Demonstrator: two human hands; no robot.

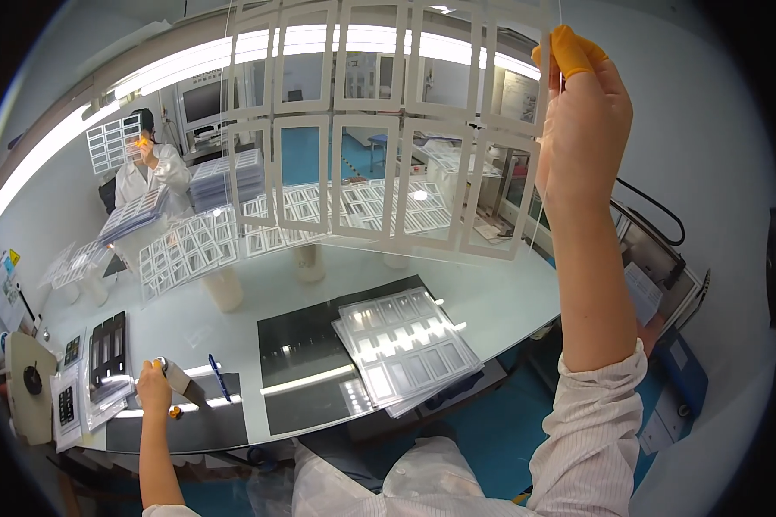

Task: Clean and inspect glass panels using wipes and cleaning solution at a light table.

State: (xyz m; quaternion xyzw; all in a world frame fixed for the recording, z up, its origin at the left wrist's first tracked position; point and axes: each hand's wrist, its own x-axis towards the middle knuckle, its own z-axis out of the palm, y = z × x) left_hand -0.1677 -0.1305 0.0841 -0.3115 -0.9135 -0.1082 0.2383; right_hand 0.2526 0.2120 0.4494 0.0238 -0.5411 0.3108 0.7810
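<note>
My right hand (582,129) is raised at the upper right, with yellow finger cots on its fingertips. It pinches the right edge of a large clear sheet (388,177) printed with rows of white rectangular frames, held up in front of me. Low on the left, my left hand (154,389) also wears yellow finger cots. Its fingers are closed at the top of a pale cylindrical container (178,377) on a dark mat (224,422). Next to it lie a blue pen (219,377) and a small orange piece (175,413).
A stack of framed sheets (409,349) lies on a black mat (306,379). More sheets (190,250) rest on pale cylinders (222,291) farther back. Dark panels (109,358) lie at left. Across the table a person (151,168) in white holds up a similar sheet (112,144).
</note>
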